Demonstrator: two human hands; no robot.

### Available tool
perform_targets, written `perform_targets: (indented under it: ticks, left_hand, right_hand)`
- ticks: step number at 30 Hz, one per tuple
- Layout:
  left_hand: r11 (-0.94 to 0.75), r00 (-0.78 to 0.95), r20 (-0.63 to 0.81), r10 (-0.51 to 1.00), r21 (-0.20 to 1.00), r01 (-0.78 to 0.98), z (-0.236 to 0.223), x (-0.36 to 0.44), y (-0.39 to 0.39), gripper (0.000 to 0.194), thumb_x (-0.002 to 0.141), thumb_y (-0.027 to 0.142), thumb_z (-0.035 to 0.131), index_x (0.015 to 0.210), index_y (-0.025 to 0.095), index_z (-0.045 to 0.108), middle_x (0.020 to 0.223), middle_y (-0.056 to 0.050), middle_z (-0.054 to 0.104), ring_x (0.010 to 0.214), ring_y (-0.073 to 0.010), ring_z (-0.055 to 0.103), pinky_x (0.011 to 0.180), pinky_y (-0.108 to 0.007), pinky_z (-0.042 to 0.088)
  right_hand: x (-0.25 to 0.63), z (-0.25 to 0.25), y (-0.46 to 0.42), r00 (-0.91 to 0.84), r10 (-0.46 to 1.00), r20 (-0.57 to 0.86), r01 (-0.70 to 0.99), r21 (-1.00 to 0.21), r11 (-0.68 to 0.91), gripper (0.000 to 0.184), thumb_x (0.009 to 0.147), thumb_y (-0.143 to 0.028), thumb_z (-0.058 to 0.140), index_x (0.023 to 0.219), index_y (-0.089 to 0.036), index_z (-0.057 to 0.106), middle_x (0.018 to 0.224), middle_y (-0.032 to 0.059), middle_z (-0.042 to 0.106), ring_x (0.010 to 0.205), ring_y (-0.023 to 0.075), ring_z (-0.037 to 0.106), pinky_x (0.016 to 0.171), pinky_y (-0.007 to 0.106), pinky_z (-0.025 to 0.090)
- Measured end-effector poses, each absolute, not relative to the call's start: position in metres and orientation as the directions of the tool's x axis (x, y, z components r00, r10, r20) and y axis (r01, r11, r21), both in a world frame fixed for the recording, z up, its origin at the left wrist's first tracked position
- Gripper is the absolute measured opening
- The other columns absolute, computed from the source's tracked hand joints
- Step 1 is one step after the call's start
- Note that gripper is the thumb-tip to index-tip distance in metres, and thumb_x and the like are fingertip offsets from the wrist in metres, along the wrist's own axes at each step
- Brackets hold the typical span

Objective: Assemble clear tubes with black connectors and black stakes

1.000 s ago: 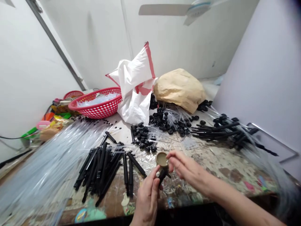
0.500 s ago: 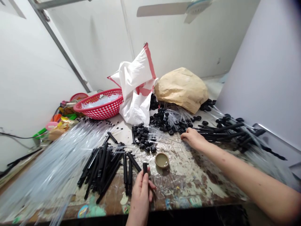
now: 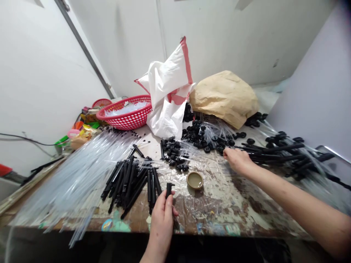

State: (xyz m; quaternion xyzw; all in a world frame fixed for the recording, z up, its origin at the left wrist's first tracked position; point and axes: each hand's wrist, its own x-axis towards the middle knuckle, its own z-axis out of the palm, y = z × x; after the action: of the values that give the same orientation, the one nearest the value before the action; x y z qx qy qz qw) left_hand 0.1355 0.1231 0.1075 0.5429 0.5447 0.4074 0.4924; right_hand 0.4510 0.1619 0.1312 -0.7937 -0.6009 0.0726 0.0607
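Note:
My left hand (image 3: pixel 161 223) is closed round a black plastic stick (image 3: pixel 169 190), held upright near the table's front edge. Just to its left lies a pile of black sticks (image 3: pixel 128 180). A small round cup of greyish liquid (image 3: pixel 195 180) stands on the table to its right. My right hand (image 3: pixel 238 159) reaches out to the far right, fingers curled down among clear tubes and black parts (image 3: pixel 274 151); what it grips is hidden. A heap of black caps (image 3: pixel 201 137) lies behind it.
A big heap of clear tubes (image 3: pixel 71 179) covers the table's left. Behind stand a red basket (image 3: pixel 124 115), a white and red bag (image 3: pixel 170 95) and a brown paper sack (image 3: pixel 226 96). Walls close in at left, back and right. The worn table edge (image 3: pixel 219 230) is near me.
The cup went from my hands down onto the table. My right hand moved away to the right pile. My left hand kept the black stick and sank toward the front edge.

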Motion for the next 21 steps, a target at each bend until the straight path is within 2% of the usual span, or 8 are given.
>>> perform_targets:
  ticks: [3,5,7,9,12,18,21]
  left_hand:
    - [0.173,0.156,-0.181,0.971,0.983,0.064,0.113,0.146,0.121,0.053,0.080,0.048,0.052,0.122,0.017,0.052,0.077,-0.004,0.062,0.047,-0.0090,0.048,0.039,-0.020,0.035]
    - [0.214,0.209,-0.210,0.955,0.977,0.001,0.115,0.151,0.122,0.058,0.082,0.045,0.052,0.133,0.018,0.040,0.083,-0.004,0.062,0.046,-0.0066,0.045,0.040,-0.019,0.035]
    - [0.251,0.255,-0.233,0.938,0.967,-0.037,0.115,0.154,0.122,0.061,0.083,0.043,0.051,0.136,0.018,0.034,0.083,-0.004,0.062,0.044,-0.0051,0.043,0.040,-0.018,0.035]
    - [0.277,0.284,-0.247,0.926,0.958,-0.071,0.113,0.154,0.122,0.061,0.083,0.043,0.052,0.136,0.018,0.035,0.081,-0.003,0.062,0.043,-0.0048,0.043,0.040,-0.018,0.035]
    - [0.302,0.318,-0.253,0.914,0.946,-0.115,0.109,0.154,0.121,0.061,0.083,0.042,0.053,0.137,0.020,0.034,0.081,-0.002,0.061,0.043,-0.0047,0.043,0.038,-0.017,0.033]
    - [0.317,0.374,-0.257,0.891,0.942,-0.108,0.104,0.152,0.121,0.057,0.085,0.039,0.051,0.137,0.023,0.033,0.086,-0.003,0.061,0.046,-0.0039,0.042,0.038,-0.015,0.031]
    - [0.321,0.384,-0.256,0.887,0.940,-0.112,0.103,0.151,0.121,0.055,0.085,0.038,0.052,0.136,0.023,0.035,0.086,-0.002,0.061,0.047,-0.0035,0.042,0.038,-0.014,0.030]
  right_hand:
    - [0.437,0.140,0.152,0.186,0.982,-0.038,0.937,-0.293,-0.189,0.023,0.089,-0.023,0.039,0.102,-0.020,0.058,0.083,0.0049,0.066,0.076,0.0181,0.059,0.067,0.028,0.040]
    - [0.421,0.143,0.145,0.046,0.999,0.027,0.899,-0.437,-0.030,0.024,0.090,-0.028,0.041,0.104,-0.022,0.059,0.091,0.0032,0.067,0.080,0.0161,0.060,0.069,0.026,0.042]
    - [0.404,0.143,0.140,-0.113,0.984,0.140,0.840,-0.515,0.170,0.023,0.090,-0.030,0.043,0.097,-0.022,0.064,0.092,0.0039,0.068,0.083,0.0170,0.060,0.071,0.027,0.043]
    - [0.387,0.139,0.138,-0.205,0.951,0.233,0.840,-0.456,0.293,0.022,0.088,-0.027,0.046,0.090,-0.022,0.067,0.087,0.0048,0.068,0.081,0.0186,0.059,0.070,0.029,0.041]
    - [0.370,0.135,0.138,-0.213,0.929,0.302,0.916,-0.270,0.297,0.016,0.085,-0.022,0.052,0.083,-0.021,0.068,0.079,0.0037,0.068,0.077,0.0190,0.058,0.070,0.031,0.034]
    - [0.354,0.147,0.139,-0.298,0.913,0.277,0.953,0.032,0.301,0.014,0.082,-0.019,0.057,0.070,-0.020,0.065,0.072,0.0024,0.064,0.072,0.0175,0.052,0.073,0.034,0.025]
    - [0.352,0.152,0.137,-0.317,0.916,0.244,0.948,0.063,0.311,0.014,0.080,-0.016,0.058,0.068,-0.019,0.063,0.071,0.0030,0.063,0.073,0.0177,0.051,0.076,0.036,0.024]
